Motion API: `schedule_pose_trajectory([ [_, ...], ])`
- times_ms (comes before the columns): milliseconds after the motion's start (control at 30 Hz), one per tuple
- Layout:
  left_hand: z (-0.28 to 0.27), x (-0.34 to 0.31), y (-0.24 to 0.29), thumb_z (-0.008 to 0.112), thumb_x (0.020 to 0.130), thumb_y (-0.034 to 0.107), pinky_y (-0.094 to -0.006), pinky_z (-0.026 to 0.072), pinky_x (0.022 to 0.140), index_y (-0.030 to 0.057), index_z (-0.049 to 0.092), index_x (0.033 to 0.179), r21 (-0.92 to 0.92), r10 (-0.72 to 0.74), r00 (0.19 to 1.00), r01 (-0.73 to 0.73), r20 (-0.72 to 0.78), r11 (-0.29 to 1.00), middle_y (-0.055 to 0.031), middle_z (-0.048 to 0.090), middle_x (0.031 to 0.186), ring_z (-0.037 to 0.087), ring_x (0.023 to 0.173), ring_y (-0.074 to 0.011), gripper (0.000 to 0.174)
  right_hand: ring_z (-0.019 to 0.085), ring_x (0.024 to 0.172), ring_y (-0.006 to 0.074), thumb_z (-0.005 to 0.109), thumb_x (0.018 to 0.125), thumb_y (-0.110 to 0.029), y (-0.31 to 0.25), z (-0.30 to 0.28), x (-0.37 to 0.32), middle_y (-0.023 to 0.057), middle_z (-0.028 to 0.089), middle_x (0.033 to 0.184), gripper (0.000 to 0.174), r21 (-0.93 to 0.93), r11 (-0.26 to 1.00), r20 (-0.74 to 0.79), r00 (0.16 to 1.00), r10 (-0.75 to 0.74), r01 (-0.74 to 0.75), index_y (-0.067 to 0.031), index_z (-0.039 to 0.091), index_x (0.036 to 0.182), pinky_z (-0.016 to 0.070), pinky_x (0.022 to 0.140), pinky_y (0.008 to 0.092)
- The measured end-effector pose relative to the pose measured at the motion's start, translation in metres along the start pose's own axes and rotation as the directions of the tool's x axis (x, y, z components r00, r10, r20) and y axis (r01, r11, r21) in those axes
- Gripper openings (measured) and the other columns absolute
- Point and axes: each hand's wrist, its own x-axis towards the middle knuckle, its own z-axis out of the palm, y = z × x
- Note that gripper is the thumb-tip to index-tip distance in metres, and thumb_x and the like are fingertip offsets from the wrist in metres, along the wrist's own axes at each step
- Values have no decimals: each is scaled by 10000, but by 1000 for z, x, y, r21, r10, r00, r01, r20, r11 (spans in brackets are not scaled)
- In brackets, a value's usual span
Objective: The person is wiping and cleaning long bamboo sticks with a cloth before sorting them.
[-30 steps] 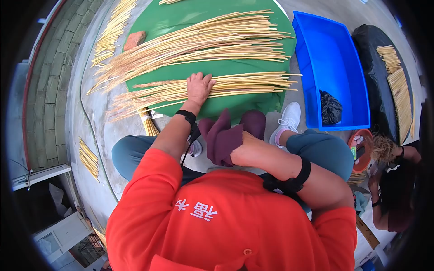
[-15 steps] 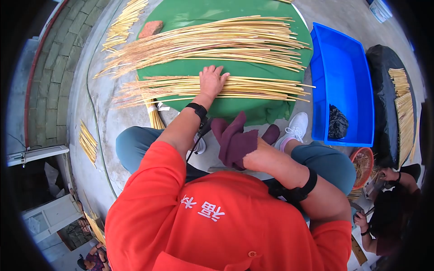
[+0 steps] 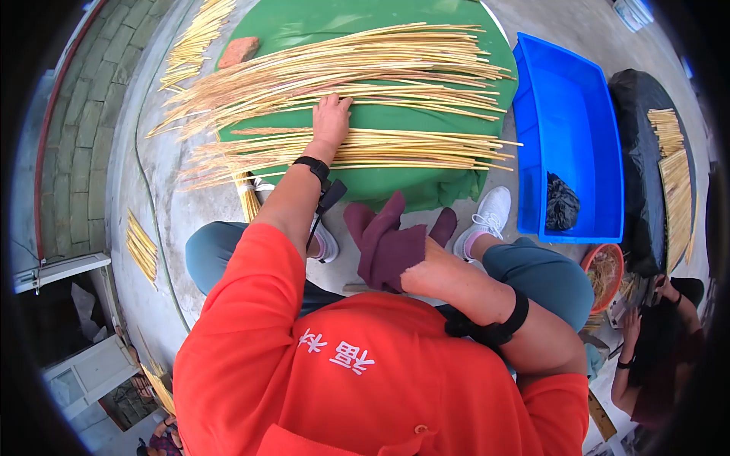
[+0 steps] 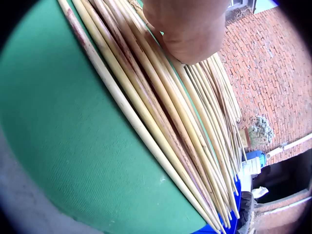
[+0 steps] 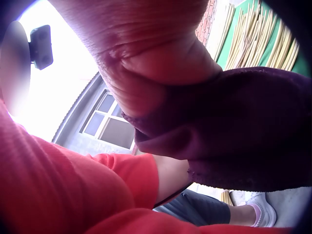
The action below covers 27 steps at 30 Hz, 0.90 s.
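In the head view, my left hand (image 3: 331, 121) reaches over the nearer row of pale reed stalks (image 3: 426, 144). Its fingertips rest at the lower edge of the farther, thicker row of stalks (image 3: 380, 64). Both rows lie crosswise on a green cloth (image 3: 449, 182), feathery ends to the left. The left wrist view has the heel of that hand arched over stalks, hiding its fingers. My right hand (image 5: 165, 63) is low before my body, covered past the wrist by a dark purple cloth (image 3: 388, 251) with finger-like ends. I cannot tell how its fingers lie inside.
A blue bin (image 3: 570, 137) holding a black plastic bag (image 3: 561, 201) stands at the right. A brick (image 3: 239, 52) sits by the stalks' far left. A red basket (image 3: 603, 277) and another person's arms (image 3: 627, 357) are at the lower right. More bundles lie on the floor.
My left hand has moved off the top of the nearer row, forward to the near edge of the farther row. The right hand in the purple cloth stays low.
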Motion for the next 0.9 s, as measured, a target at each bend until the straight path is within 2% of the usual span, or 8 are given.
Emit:
schedule_pose_trajectory([
  [67, 2, -1, -1, 641, 701, 120, -393, 395, 765, 128, 542, 1051, -11, 8, 999, -8, -34, 1000, -66, 509, 944, 488, 918, -270, 364, 559, 806, 219, 456, 768, -173, 0, 0, 1, 104, 586, 825, 211, 23, 999, 27, 999, 28, -29, -31, 576, 867, 412, 673, 317],
  [133, -1, 2, -2, 655, 680, 104, -384, 398, 761, 119, 539, 1030, -28, -4, 997, 2, -71, 1000, -69, 512, 934, 492, 908, -270, 368, 539, 1005, 143, 387, 847, -266, 0, -2, 2, 35, 615, 984, 307, 175, 968, 135, 979, 155, -178, -86, 619, 935, 384, 831, 269],
  [233, -5, 8, -6, 685, 632, 72, -367, 408, 759, 102, 522, 989, -64, -34, 991, 25, -131, 998, -79, 520, 936, 500, 904, -274, 393, 549, 990, 173, 400, 839, -209, -6, -11, 1, 71, 613, 981, 269, 124, 984, 140, 984, 111, -129, -74, 615, 927, 401, 816, 279],
  [533, -2, 14, -18, 680, 659, 124, -372, 413, 772, 106, 536, 927, 17, -60, 995, 61, -75, 998, -68, 535, 938, 505, 924, -264, 304, 579, 893, 274, 441, 799, -123, -3, -6, 0, 150, 606, 922, 230, 74, 996, 109, 993, 50, -59, -39, 568, 971, 451, 736, 336],
  [600, -2, 14, -20, 676, 665, 128, -375, 413, 761, 106, 551, 891, -2, -38, 997, 38, -63, 999, -63, 534, 908, 508, 898, -261, 259, 581, 646, 284, 525, 685, -66, -3, -1, 0, 130, 574, 682, 95, 144, 990, -170, 985, 10, 15, -36, 571, 762, 439, 533, 369],
  [733, -2, 14, -23, 655, 695, 154, -374, 407, 754, 112, 555, 875, 37, 3, 1000, -3, -11, 999, -56, 530, 892, 501, 889, -254, 210, 580, 650, 280, 511, 705, -61, -4, -4, 0, 130, 575, 684, 79, 83, 996, -133, 991, 21, -10, -39, 571, 751, 439, 550, 363],
  [833, 0, 16, -24, 625, 728, 179, -372, 401, 754, 119, 555, 872, 154, 48, 999, -48, 4, 987, -51, 530, 893, 491, 904, -248, 171, 573, 631, 259, 508, 720, -66, 0, -1, 2, 118, 569, 697, 123, 153, 988, -75, 996, 44, -32, -38, 556, 831, 434, 554, 341],
  [900, 0, 17, -25, 599, 752, 192, -369, 393, 762, 119, 552, 863, 165, 47, 998, -53, 40, 985, -48, 531, 902, 479, 930, -247, 141, 567, 611, 231, 490, 745, -93, 5, 7, 5, 108, 560, 716, 215, -38, 998, -103, 994, -49, 45, -6, 503, 941, 427, 544, 322],
])
